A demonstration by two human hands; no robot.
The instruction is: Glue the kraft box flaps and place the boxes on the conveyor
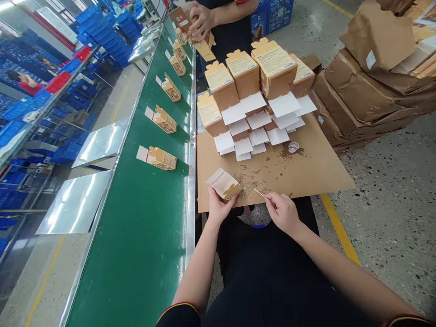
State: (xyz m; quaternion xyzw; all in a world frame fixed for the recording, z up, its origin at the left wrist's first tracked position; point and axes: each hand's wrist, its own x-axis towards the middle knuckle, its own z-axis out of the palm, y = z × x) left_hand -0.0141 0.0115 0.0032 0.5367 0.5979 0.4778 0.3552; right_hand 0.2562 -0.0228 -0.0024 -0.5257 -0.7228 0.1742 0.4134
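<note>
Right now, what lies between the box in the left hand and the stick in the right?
Between box and stick, the head view shows brown board with dark smears.

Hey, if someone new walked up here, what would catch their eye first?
Probably the long green belt on the left, with a row of small cartons along it. Next, the stacked boxes with white flaps jutting out, on the brown board ahead. Then, at the board's near edge, the left hand holding an open carton and the right hand a thin stick.
</note>
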